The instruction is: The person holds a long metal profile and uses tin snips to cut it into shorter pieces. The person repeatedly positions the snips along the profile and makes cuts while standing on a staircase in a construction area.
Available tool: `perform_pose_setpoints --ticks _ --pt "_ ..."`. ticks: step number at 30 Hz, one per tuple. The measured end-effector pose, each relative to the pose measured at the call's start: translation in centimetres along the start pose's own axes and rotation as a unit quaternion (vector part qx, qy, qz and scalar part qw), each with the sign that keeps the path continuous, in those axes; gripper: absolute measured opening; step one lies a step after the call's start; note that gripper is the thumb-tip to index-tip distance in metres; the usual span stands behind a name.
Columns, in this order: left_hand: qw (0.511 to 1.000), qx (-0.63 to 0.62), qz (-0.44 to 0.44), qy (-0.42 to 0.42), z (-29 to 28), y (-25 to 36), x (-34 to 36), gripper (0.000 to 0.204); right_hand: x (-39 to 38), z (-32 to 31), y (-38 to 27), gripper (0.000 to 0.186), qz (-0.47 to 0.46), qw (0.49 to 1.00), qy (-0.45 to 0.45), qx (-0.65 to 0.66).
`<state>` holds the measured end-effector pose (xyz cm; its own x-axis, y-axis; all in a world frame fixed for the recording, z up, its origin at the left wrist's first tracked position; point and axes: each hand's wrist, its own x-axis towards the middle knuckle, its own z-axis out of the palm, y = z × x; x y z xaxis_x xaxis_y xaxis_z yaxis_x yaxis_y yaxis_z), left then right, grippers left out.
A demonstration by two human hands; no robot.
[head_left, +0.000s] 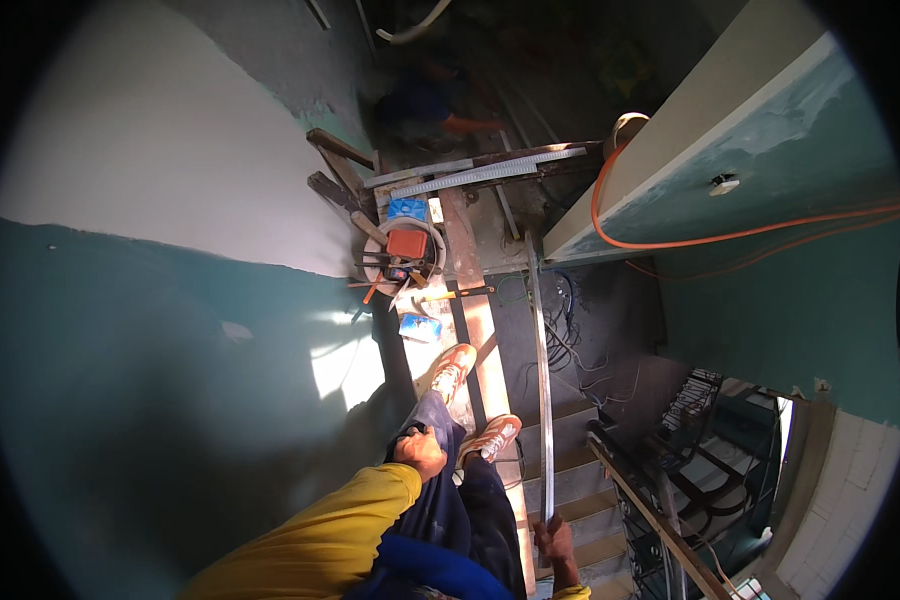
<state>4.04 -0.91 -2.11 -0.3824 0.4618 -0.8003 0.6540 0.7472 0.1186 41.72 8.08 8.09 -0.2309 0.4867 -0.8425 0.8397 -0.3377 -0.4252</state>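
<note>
My right hand (554, 546) grips the lower end of a long metal bar (544, 390), which rises toward the doorway over the stairwell. My left hand (419, 451) is closed by my left trouser leg; whatever it may hold is too small or hidden to name. My shoes (451, 368) stand on narrow wooden planks (475, 330). Ahead on the planks lie an orange-handled hammer (470, 292) and a blue box (419, 326). Behind them is a bucket of tools (377, 273) with an orange case (407, 244) on top.
A painted wall (150, 330) borders my left. Stairs (580, 480) with a railing (655, 520) drop away at right. Light metal strips (465, 182) cross the doorway, where another person (420, 110) crouches in shadow. An orange hose (730, 234) and tangled cables (570, 330) lie rightward.
</note>
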Motion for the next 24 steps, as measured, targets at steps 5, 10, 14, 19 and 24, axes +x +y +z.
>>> perform_pose_setpoints --ticks 5,10,14,19,24 --pt "0.994 -0.106 -0.019 0.034 -6.1 2.5 -3.4 0.073 -7.0 -1.0 6.8 0.06 0.17 0.982 0.053 -0.054" --pt "0.97 -0.206 0.061 0.114 -5.9 0.7 -1.9 0.066 -14.0 -2.6 6.4 0.057 0.155 0.965 0.145 -0.155" --pt "0.951 -0.297 0.018 0.08 -7.1 -0.3 -3.6 0.064 -16.3 -3.3 5.9 0.048 0.106 0.973 0.19 -0.076" --pt "0.926 -0.35 -0.035 0.14 -7.8 -2.7 -7.0 0.06 -13.9 -5.3 2.6 0.05 0.015 0.987 0.159 0.015" --pt "0.927 -0.348 -0.048 0.128 -8.8 -5.8 -10.2 0.062 -12.2 -7.2 -1.0 0.047 -0.015 0.992 0.101 0.073"
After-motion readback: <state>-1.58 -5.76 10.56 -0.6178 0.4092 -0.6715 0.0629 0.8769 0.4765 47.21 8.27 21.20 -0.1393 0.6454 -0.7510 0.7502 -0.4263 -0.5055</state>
